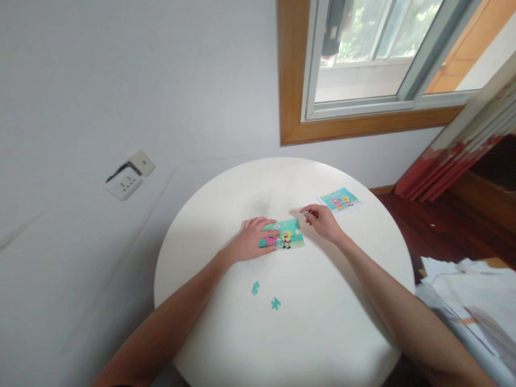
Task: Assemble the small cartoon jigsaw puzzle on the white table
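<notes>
A jigsaw puzzle [291, 239] with cartoon figures on a turquoise ground lies mostly joined on the table. My left hand [250, 242] rests flat over its left part, fingers spread, hiding some of the picture. At the puzzle's upper right, my right hand [321, 221] is raised with thumb and fingers pinched on a small turquoise puzzle piece [306, 213]. A gap shows at the right side of the puzzle, below that hand. Two loose turquoise pieces, a left one [255, 288] and a right one [276, 303], lie nearer to me, apart from each other.
The round white table [226, 188] stands against the wall. A picture card [342, 199] with a similar cartoon lies beyond my right hand. Papers [471, 290] are piled to the right of the table. A wall socket [124, 183] is at the left, a window [363, 54] above.
</notes>
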### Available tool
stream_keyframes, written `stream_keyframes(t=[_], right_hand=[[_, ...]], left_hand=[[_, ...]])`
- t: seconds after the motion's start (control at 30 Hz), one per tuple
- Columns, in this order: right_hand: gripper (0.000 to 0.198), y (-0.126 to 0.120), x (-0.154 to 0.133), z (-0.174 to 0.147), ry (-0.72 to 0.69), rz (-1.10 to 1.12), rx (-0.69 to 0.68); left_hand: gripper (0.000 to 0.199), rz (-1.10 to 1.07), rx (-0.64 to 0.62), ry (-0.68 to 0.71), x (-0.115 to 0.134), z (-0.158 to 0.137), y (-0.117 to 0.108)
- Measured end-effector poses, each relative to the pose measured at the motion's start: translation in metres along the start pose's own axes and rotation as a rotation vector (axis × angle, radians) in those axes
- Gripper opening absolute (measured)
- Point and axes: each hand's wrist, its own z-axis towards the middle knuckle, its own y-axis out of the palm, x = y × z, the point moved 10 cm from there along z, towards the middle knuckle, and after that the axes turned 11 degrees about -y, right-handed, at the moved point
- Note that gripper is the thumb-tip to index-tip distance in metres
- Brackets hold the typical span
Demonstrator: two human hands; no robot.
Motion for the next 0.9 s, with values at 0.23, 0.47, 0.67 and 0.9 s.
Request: stream_keyframes(t=[0.23,0.47,0.67,0.9], right_hand=[[0.024,0.013,0.006,-0.002,-0.007,-0.036,-0.116],[0.015,0.022,0.005,-0.005,-0.007,-0.012,-0.203],[0.015,0.029,0.002,-0.007,-0.037,-0.069,-0.247],[0.011,0.032,0.002,-0.008,-0.055,-0.173,-0.291]], left_hand=[[0.053,0.036,0.013,-0.05,-0.007,0.001,0.002],[0.05,0.012,-0.031,0.011,0.003,-0.001,0.005],[0.052,-0.012,-0.032,0.004,0.001,0.0,0.006],[0.051,-0.013,-0.034,-0.007,0.001,0.0,0.008]])
